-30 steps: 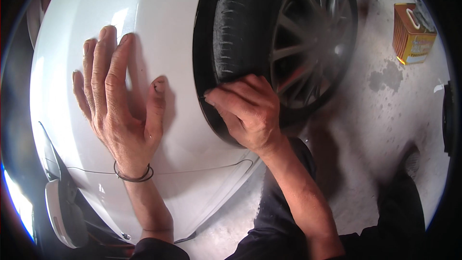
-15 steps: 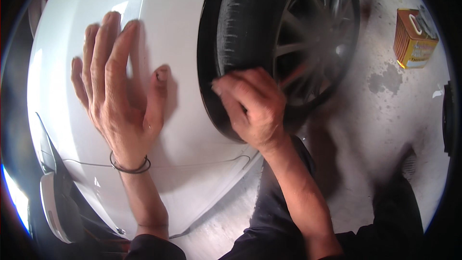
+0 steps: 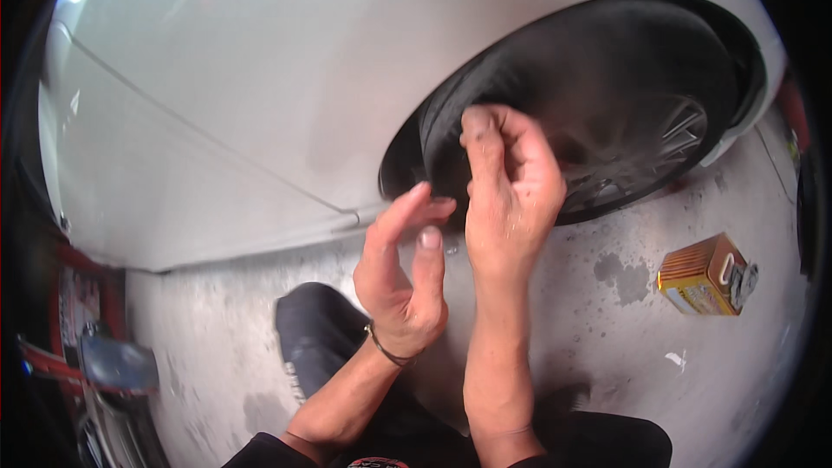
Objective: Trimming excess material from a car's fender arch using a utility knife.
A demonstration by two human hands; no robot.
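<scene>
My right hand (image 3: 511, 195) is raised in front of the car's black tyre (image 3: 654, 56), thumb and fingertips pinched together; whatever is between them is too small or hidden to tell. My left hand (image 3: 399, 277), with a dark band at the wrist, is just below and left of it, fingers curved and apart, holding nothing visible. Behind both hands are the white car body (image 3: 217, 78), with a thin seam line, and the wheel arch around a spoked wheel (image 3: 646, 152).
On the stained concrete floor (image 3: 221, 334) at the right stands a yellow and brown metal can (image 3: 698, 277) with a white handle. Red and grey equipment (image 3: 117, 364) is at the lower left. My dark-clad knee (image 3: 316, 329) shows below the car.
My left hand has left the white panel and come beside my right hand. My right hand has turned, still pinched. The view has swung, so car and can appear shifted.
</scene>
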